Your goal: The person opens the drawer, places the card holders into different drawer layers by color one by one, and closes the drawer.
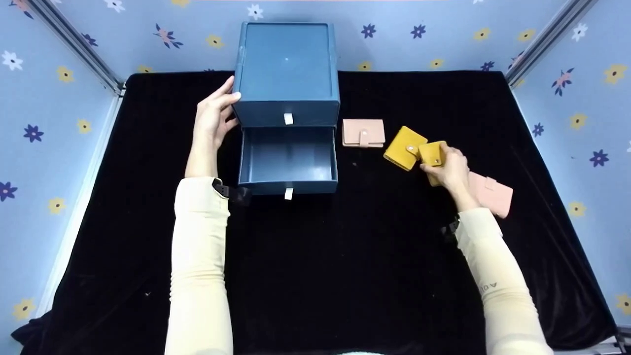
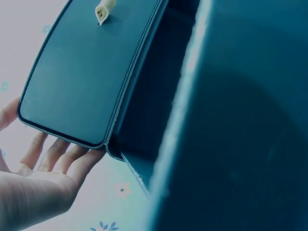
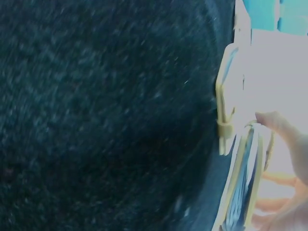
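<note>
My right hand [image 1: 454,170] pinches a small yellow wallet [image 1: 430,154] between thumb and fingers. In the right wrist view this wallet [image 3: 243,180] shows its edge and layered inside, with the thumb at its top. A second yellow wallet [image 1: 403,149] with a snap strap lies right beside it. On the left, my left hand [image 1: 212,116] rests against the side of a blue two-drawer cabinet [image 1: 288,61], its fingers extended along the wall. The upper drawer [image 1: 261,114] is closed; the lower drawer [image 1: 291,162] is pulled out and bare inside.
A pink wallet [image 1: 363,132] lies just right of the cabinet. Another, longer pink wallet [image 1: 493,195] lies partly behind the right wrist. Black cloth [image 1: 345,276] covers the table, with flowered walls [image 1: 394,34] at the back and sides.
</note>
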`<state>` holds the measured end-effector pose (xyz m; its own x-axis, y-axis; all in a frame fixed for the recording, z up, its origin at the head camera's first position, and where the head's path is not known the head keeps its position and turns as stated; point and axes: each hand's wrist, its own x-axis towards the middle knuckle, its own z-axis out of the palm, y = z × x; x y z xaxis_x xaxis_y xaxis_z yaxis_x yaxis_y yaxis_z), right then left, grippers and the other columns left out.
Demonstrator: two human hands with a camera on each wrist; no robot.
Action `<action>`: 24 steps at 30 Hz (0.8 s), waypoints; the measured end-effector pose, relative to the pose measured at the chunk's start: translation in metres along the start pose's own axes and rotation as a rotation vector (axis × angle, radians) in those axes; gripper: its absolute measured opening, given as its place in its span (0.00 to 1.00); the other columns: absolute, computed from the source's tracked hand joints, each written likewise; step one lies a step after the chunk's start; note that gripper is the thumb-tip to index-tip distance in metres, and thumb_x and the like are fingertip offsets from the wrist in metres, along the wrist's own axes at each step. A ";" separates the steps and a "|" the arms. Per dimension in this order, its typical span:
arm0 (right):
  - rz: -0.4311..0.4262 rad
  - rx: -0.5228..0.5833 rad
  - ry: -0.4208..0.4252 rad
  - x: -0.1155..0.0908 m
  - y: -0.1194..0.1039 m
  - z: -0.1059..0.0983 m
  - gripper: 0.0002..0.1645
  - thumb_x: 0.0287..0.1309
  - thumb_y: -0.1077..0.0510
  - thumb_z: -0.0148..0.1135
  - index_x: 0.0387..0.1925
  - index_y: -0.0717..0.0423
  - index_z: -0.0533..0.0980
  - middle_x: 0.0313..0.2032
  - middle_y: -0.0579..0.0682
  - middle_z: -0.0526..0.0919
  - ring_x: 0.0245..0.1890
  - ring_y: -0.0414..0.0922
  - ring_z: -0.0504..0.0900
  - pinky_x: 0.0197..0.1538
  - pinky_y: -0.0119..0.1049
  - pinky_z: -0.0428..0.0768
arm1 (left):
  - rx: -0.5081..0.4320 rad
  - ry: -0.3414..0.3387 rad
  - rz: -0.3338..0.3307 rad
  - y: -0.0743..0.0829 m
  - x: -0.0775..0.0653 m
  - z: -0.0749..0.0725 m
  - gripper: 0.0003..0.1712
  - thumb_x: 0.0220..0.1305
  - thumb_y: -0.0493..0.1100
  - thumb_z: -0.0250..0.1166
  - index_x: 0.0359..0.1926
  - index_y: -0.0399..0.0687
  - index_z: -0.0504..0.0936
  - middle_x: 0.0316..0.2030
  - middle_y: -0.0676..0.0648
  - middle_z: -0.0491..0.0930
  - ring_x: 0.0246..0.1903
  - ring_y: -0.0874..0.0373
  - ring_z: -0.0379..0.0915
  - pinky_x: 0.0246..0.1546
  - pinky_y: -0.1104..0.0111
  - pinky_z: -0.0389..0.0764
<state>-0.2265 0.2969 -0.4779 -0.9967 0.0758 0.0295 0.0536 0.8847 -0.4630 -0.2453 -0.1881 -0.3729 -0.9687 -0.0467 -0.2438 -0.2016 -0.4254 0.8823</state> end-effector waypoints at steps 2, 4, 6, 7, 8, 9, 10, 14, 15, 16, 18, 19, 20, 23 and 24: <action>-0.007 0.009 -0.012 -0.002 -0.004 -0.001 0.45 0.42 0.50 0.68 0.60 0.64 0.62 0.53 0.69 0.66 0.51 0.66 0.64 0.48 0.58 0.63 | -0.006 -0.007 -0.005 0.001 -0.001 0.001 0.34 0.51 0.37 0.65 0.60 0.56 0.67 0.60 0.55 0.63 0.57 0.60 0.61 0.53 0.61 0.62; -0.018 0.022 -0.023 -0.004 -0.009 -0.003 0.46 0.41 0.50 0.68 0.61 0.64 0.61 0.54 0.69 0.65 0.52 0.66 0.63 0.49 0.59 0.62 | -0.013 -0.008 -0.009 0.001 -0.001 0.001 0.34 0.51 0.37 0.64 0.61 0.56 0.67 0.60 0.55 0.63 0.57 0.60 0.61 0.53 0.61 0.62; -0.042 0.033 -0.032 -0.006 -0.014 -0.004 0.47 0.41 0.50 0.69 0.61 0.64 0.61 0.54 0.68 0.65 0.52 0.67 0.63 0.49 0.59 0.62 | -0.013 -0.010 -0.012 0.001 -0.001 0.001 0.34 0.52 0.37 0.64 0.61 0.56 0.67 0.60 0.55 0.62 0.57 0.60 0.60 0.54 0.61 0.62; -0.060 0.036 -0.035 -0.007 -0.017 -0.004 0.47 0.40 0.51 0.69 0.60 0.65 0.61 0.54 0.68 0.65 0.52 0.67 0.63 0.50 0.59 0.61 | -0.013 -0.008 -0.013 0.001 -0.002 0.001 0.34 0.52 0.37 0.64 0.61 0.56 0.67 0.60 0.54 0.62 0.57 0.60 0.61 0.53 0.61 0.62; -0.076 0.038 -0.041 -0.008 -0.019 -0.005 0.47 0.40 0.51 0.69 0.60 0.65 0.61 0.54 0.69 0.65 0.52 0.67 0.63 0.50 0.58 0.61 | -0.012 -0.007 -0.013 0.001 -0.002 0.002 0.34 0.51 0.37 0.64 0.61 0.56 0.67 0.60 0.54 0.62 0.57 0.60 0.61 0.53 0.61 0.62; -0.094 0.039 -0.045 -0.009 -0.022 -0.006 0.47 0.40 0.51 0.69 0.60 0.66 0.61 0.54 0.69 0.65 0.52 0.67 0.63 0.50 0.58 0.61 | -0.013 -0.007 -0.014 0.001 -0.002 0.002 0.34 0.51 0.37 0.64 0.61 0.56 0.67 0.60 0.54 0.62 0.57 0.59 0.61 0.53 0.61 0.62; -0.111 0.037 -0.048 -0.009 -0.025 -0.006 0.47 0.40 0.52 0.69 0.60 0.66 0.61 0.53 0.69 0.65 0.52 0.67 0.63 0.51 0.58 0.61 | -0.014 -0.007 -0.014 0.001 -0.001 0.002 0.34 0.51 0.37 0.64 0.61 0.56 0.67 0.60 0.54 0.62 0.57 0.59 0.61 0.53 0.61 0.63; -0.164 0.034 -0.075 -0.013 -0.040 -0.008 0.46 0.40 0.52 0.69 0.59 0.67 0.61 0.54 0.70 0.64 0.52 0.68 0.62 0.52 0.58 0.60 | -0.017 -0.006 -0.014 0.001 -0.002 0.001 0.34 0.51 0.37 0.64 0.61 0.56 0.67 0.60 0.54 0.62 0.57 0.59 0.61 0.53 0.61 0.63; -0.176 0.033 -0.080 -0.014 -0.043 -0.008 0.46 0.40 0.51 0.69 0.59 0.67 0.62 0.55 0.70 0.64 0.53 0.68 0.62 0.52 0.58 0.60 | -0.018 -0.006 -0.013 0.001 -0.002 0.001 0.34 0.51 0.37 0.65 0.61 0.56 0.67 0.60 0.54 0.63 0.57 0.59 0.61 0.53 0.61 0.63; -0.189 0.034 -0.085 -0.015 -0.047 -0.009 0.46 0.40 0.51 0.69 0.59 0.67 0.62 0.55 0.70 0.63 0.53 0.67 0.62 0.52 0.58 0.60 | -0.019 -0.006 -0.013 0.001 -0.002 0.001 0.34 0.51 0.37 0.65 0.61 0.56 0.67 0.60 0.54 0.63 0.56 0.59 0.62 0.53 0.61 0.63; -0.218 0.035 -0.091 -0.018 -0.055 -0.009 0.45 0.40 0.50 0.69 0.59 0.67 0.63 0.55 0.69 0.64 0.53 0.67 0.62 0.52 0.58 0.60 | -0.020 -0.004 -0.013 0.001 -0.001 0.001 0.34 0.50 0.37 0.65 0.60 0.56 0.68 0.60 0.55 0.63 0.56 0.59 0.62 0.53 0.61 0.63; -0.236 0.036 -0.091 -0.019 -0.059 -0.010 0.45 0.40 0.50 0.69 0.58 0.67 0.63 0.55 0.69 0.64 0.53 0.67 0.62 0.52 0.58 0.60 | -0.020 -0.004 -0.013 0.001 -0.001 0.001 0.34 0.50 0.37 0.65 0.60 0.56 0.68 0.60 0.55 0.63 0.56 0.60 0.62 0.53 0.61 0.63; -0.252 0.041 -0.093 -0.020 -0.063 -0.010 0.45 0.40 0.50 0.69 0.58 0.67 0.63 0.54 0.69 0.65 0.52 0.66 0.63 0.52 0.57 0.60 | -0.022 -0.004 -0.013 0.001 -0.001 0.001 0.34 0.51 0.37 0.65 0.60 0.56 0.67 0.60 0.55 0.63 0.56 0.60 0.62 0.53 0.61 0.63; -0.293 0.050 -0.100 -0.025 -0.075 -0.012 0.45 0.40 0.50 0.70 0.58 0.66 0.64 0.54 0.67 0.66 0.52 0.65 0.63 0.52 0.57 0.61 | -0.020 -0.005 -0.013 0.001 -0.001 0.001 0.34 0.51 0.37 0.65 0.60 0.56 0.67 0.60 0.55 0.63 0.56 0.60 0.62 0.53 0.61 0.63; -0.303 0.054 -0.106 -0.026 -0.079 -0.013 0.45 0.40 0.50 0.70 0.58 0.66 0.64 0.53 0.67 0.67 0.52 0.64 0.63 0.52 0.57 0.61 | -0.019 -0.005 -0.013 0.001 -0.002 0.002 0.34 0.51 0.37 0.65 0.60 0.56 0.67 0.60 0.55 0.63 0.56 0.60 0.62 0.53 0.61 0.63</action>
<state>-0.2040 0.2307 -0.4309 -0.9678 -0.2381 0.0823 -0.2471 0.8337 -0.4939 -0.2440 -0.1868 -0.3710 -0.9667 -0.0363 -0.2533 -0.2116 -0.4430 0.8712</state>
